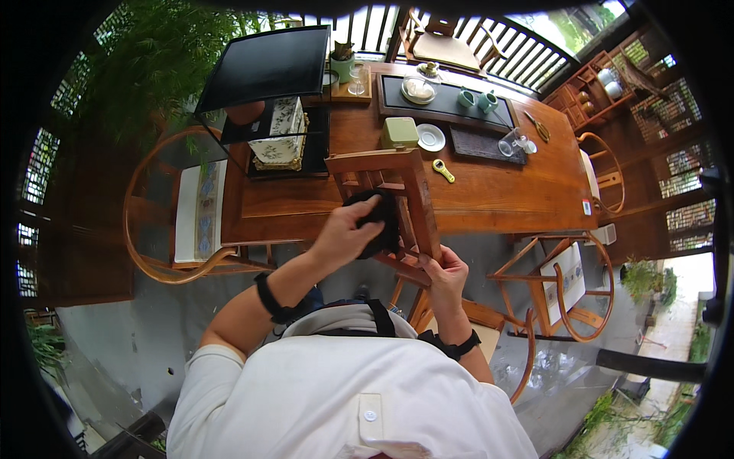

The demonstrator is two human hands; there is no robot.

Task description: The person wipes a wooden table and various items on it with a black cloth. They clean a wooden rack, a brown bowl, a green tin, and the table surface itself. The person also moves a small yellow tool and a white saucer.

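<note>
A reddish-brown wooden frame with inner lattice bars [421,195] is tilted up in front of me, over the near edge of the table. My right hand [446,271] grips its lower right corner. Bunched in my left hand [350,229] is a black cloth [383,221], which lies against the inner bars and hides some of them. Just beyond the frame, on the wooden table [287,201], are a pale green tin [399,133], a white saucer [431,137] and a small yellow-green handheld device [442,170].
A black shelf stand [269,66] holds a patterned tissue box [281,137] at left. The tea tray [393,94] bears teaware, near a dark slab [481,146], a glass cup [509,144] and scissors [538,127]. Round-backed chairs [200,212] [565,287] flank the table.
</note>
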